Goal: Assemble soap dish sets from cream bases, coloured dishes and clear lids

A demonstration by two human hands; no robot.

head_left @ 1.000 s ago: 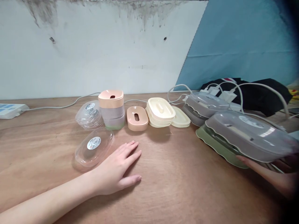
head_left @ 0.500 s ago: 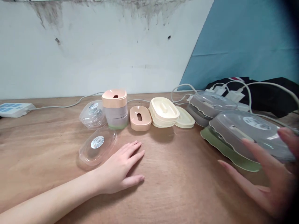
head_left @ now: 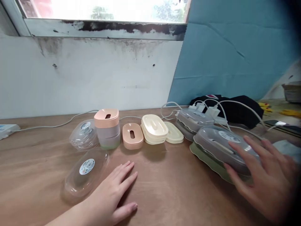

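My left hand (head_left: 115, 188) lies flat on the wooden table with its fingers spread, holding nothing. Just left of it is a clear plastic lid (head_left: 78, 180) with a round label. My right hand (head_left: 268, 179) has its fingers apart over the near right side of a grey translucent cover (head_left: 209, 144); contact cannot be made out. Beneath that cover shows a green wavy-edged piece (head_left: 209, 168). Between the hands, farther back, are a peach slotted lid (head_left: 128, 142) and stacked cream lids (head_left: 154, 125). A peach-topped stack of boxes (head_left: 108, 133) stands to their left.
Clear lids (head_left: 78, 138) are piled left of the box stack. One flat cream lid (head_left: 176, 135) and another grey cover (head_left: 191, 117) lie at the back right. White cables (head_left: 225, 114) with plugs run near a black cloth item (head_left: 244, 110). A wall rises behind.
The view has tilted up and turned right, bringing in a window. My right hand has come over the grey cover, its fingers extended. My left hand stays flat on the table.
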